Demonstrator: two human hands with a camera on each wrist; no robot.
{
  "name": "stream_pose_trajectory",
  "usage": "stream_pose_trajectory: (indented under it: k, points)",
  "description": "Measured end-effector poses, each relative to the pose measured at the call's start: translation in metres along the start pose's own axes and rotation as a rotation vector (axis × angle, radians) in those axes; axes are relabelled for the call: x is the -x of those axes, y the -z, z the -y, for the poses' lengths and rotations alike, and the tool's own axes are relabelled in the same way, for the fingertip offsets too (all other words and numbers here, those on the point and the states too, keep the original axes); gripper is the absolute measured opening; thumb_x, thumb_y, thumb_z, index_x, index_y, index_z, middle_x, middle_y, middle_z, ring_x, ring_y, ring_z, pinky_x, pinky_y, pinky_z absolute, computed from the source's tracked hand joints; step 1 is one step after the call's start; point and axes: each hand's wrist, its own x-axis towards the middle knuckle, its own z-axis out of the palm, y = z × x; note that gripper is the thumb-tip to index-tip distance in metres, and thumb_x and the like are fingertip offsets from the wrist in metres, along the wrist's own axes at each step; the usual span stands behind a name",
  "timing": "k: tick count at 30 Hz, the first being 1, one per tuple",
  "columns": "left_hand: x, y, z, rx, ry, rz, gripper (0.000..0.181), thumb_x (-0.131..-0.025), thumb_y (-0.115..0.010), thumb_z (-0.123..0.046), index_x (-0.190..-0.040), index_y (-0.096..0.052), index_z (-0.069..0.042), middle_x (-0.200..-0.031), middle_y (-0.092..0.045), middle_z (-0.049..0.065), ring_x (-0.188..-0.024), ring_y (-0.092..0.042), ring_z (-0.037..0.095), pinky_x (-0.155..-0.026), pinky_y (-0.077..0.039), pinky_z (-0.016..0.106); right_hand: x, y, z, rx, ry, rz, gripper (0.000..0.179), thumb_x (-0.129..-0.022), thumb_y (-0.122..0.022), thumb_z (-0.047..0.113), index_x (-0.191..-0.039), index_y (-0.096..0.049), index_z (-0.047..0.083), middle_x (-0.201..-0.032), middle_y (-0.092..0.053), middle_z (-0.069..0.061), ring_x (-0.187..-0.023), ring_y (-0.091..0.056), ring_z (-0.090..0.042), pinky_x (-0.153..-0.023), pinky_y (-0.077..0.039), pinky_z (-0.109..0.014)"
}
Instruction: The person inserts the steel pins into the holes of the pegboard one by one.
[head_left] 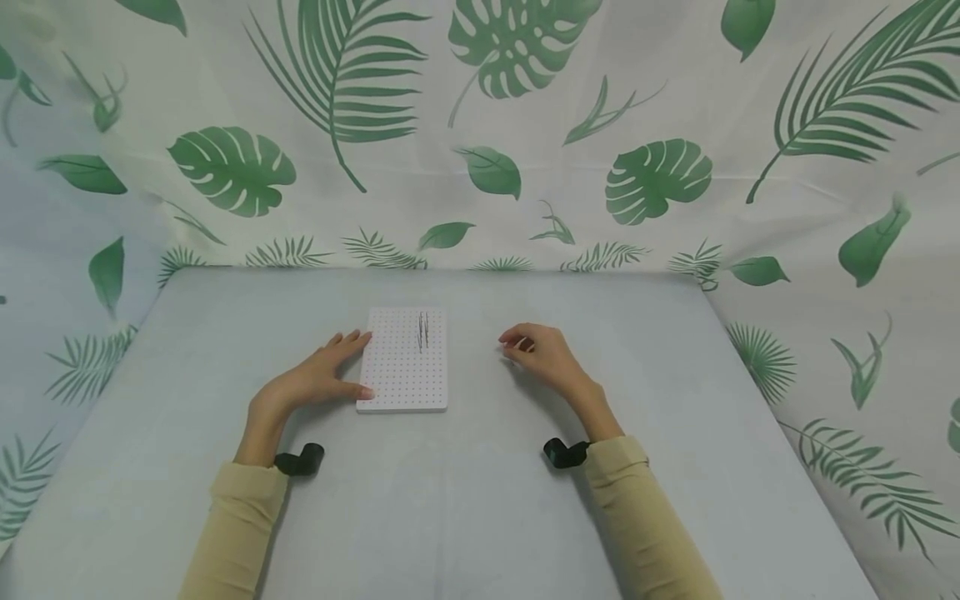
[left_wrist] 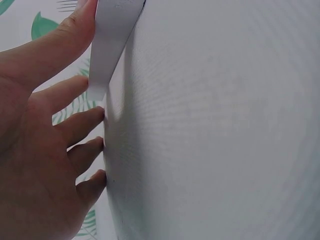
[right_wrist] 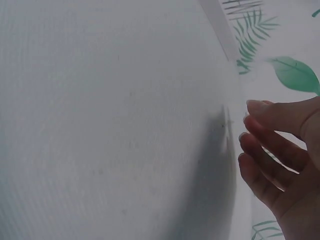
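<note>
A white pegboard (head_left: 401,375) with rows of small holes lies flat on the table. Several thin dark pins (head_left: 423,332) stand at its upper right, and their tips also show in the right wrist view. Spread along the board's left side, my left hand (head_left: 318,375) rests with its thumb on the near left corner and a fingertip on the left edge farther up. To the right of the board, apart from it, is my right hand (head_left: 543,357), fingers loosely bent and thumb tip near the index fingertip. Nothing shows between those fingertips.
The pale grey tabletop (head_left: 480,500) stretches around the board. A leaf-patterned white cloth (head_left: 420,183) hangs behind the table and along its sides. Dark wrist cameras (head_left: 302,460) sit at both cuffs, close over the tabletop.
</note>
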Motion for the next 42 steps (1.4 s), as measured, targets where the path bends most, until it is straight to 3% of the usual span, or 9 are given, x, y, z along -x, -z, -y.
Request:
stream_pose_trajectory:
  k: [13, 29, 35, 42]
  points:
    - [0.000, 0.001, 0.001, 0.011, -0.002, 0.004, 0.102, -0.086, -0.082, -0.037, -0.164, -0.023, -0.006, -0.171, -0.012, 0.023, -0.158, 0.000, 0.049, -0.123, -0.008, 0.071, 0.002, 0.005, -0.016, 0.011, -0.059, 0.084, 0.039, -0.091, -0.078, 0.011, -0.128, -0.070, 0.003, -0.106, -0.073, -0.013, -0.099, -0.069, -0.029, -0.091, -0.057, -0.046]
    - [0.000, 0.001, -0.001, 0.007, -0.004, 0.003, 0.104, -0.085, -0.083, -0.038, -0.163, -0.024, -0.006, -0.170, -0.013, 0.026, -0.157, -0.001, 0.051, -0.122, -0.009, 0.072, 0.001, 0.006, -0.018, 0.026, 0.000, 0.155, 0.052, -0.090, -0.078, 0.005, -0.139, -0.063, 0.003, -0.111, -0.067, -0.015, -0.100, -0.063, -0.029, -0.091, -0.053, -0.046]
    - [-0.001, 0.002, 0.001, 0.011, -0.001, 0.008, 0.103, -0.085, -0.083, -0.037, -0.164, -0.024, -0.006, -0.171, -0.012, 0.025, -0.157, 0.000, 0.050, -0.122, -0.008, 0.071, 0.001, 0.005, -0.019, 0.019, 0.013, 0.172, 0.048, -0.090, -0.077, 0.006, -0.136, -0.064, 0.002, -0.111, -0.066, -0.016, -0.100, -0.062, -0.029, -0.091, -0.053, -0.046]
    - [0.000, 0.001, 0.000, 0.009, -0.007, 0.002, 0.103, -0.085, -0.083, -0.037, -0.163, -0.025, -0.006, -0.170, -0.013, 0.025, -0.157, -0.001, 0.050, -0.122, -0.009, 0.072, 0.001, 0.004, -0.020, -0.011, -0.043, 0.147, 0.047, -0.089, -0.079, 0.009, -0.134, -0.064, 0.003, -0.113, -0.068, -0.015, -0.102, -0.064, -0.029, -0.091, -0.053, -0.046]
